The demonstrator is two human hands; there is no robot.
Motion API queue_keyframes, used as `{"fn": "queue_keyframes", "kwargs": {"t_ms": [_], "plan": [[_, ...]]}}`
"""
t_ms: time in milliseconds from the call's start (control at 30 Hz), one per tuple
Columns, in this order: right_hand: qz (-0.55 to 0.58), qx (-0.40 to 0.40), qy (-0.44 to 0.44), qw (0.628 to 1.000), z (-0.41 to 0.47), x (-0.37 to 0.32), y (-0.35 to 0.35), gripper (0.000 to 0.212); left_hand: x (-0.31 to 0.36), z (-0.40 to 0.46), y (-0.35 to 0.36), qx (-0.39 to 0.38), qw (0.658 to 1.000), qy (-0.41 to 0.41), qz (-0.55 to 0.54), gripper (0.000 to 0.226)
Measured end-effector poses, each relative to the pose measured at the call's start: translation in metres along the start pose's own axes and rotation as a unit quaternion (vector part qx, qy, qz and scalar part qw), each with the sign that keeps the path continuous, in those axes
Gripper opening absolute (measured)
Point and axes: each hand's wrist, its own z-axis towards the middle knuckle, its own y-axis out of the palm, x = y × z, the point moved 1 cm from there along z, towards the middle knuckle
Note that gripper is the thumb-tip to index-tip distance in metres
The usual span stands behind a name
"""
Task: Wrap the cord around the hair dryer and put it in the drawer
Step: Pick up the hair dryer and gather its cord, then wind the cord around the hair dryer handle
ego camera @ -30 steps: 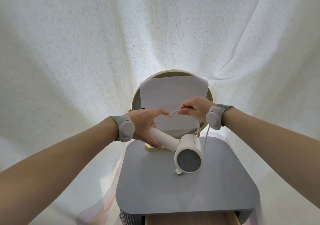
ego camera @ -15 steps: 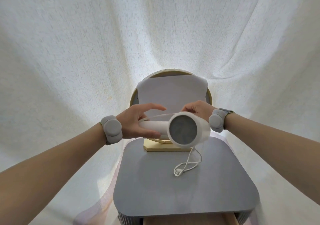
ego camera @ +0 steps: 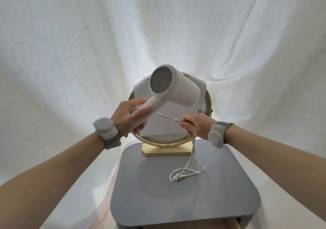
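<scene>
My left hand (ego camera: 128, 117) grips the handle of the white hair dryer (ego camera: 174, 89) and holds it up in the air, with the barrel's grey round end facing me. My right hand (ego camera: 195, 126) pinches the white cord (ego camera: 192, 160) a short way from the handle. That stretch of cord is pulled taut between my two hands. The remaining cord hangs down from my right hand and ends in loose loops on the grey table top (ego camera: 158, 193). At the bottom edge of the view a strip of the wooden drawer (ego camera: 187, 226) shows, partly open.
A round mirror (ego camera: 176, 137) with a gold rim stands on a wooden base at the back of the table, with a white sheet over its face. White curtain fabric (ego camera: 88, 43) hangs behind and around the table. Grey bands sit on both wrists.
My left hand has lifted the dryer higher and tipped its barrel up and back. My right hand has moved right and down along the cord, pulling it taut. The loose loops lie further right on the table.
</scene>
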Motion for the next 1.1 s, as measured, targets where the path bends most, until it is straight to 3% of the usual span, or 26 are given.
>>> {"fn": "queue_keyframes", "kwargs": {"t_ms": [233,433,700,933,1100], "plan": [[-0.061,0.007,-0.019,0.998,0.0,-0.019,0.021,0.029,0.002,0.014,0.015,0.103,0.993,-0.003,0.055,0.033],[-0.091,0.041,-0.075,0.992,-0.01,-0.045,0.029,0.026,-0.006,0.017,0.013,0.163,0.969,0.003,0.187,0.04],[-0.118,0.059,-0.134,0.982,-0.016,-0.072,0.03,0.019,-0.026,0.019,0.007,0.098,0.929,0.015,0.357,0.053],[-0.137,0.036,-0.034,0.989,-0.014,-0.051,0.023,0.028,-0.031,0.017,-0.003,0.086,0.865,0.016,0.495,0.045],[-0.134,0.043,0.017,0.99,-0.017,-0.03,0.014,0.05,-0.049,0.016,-0.013,0.079,0.846,0.022,0.527,0.049]]}}
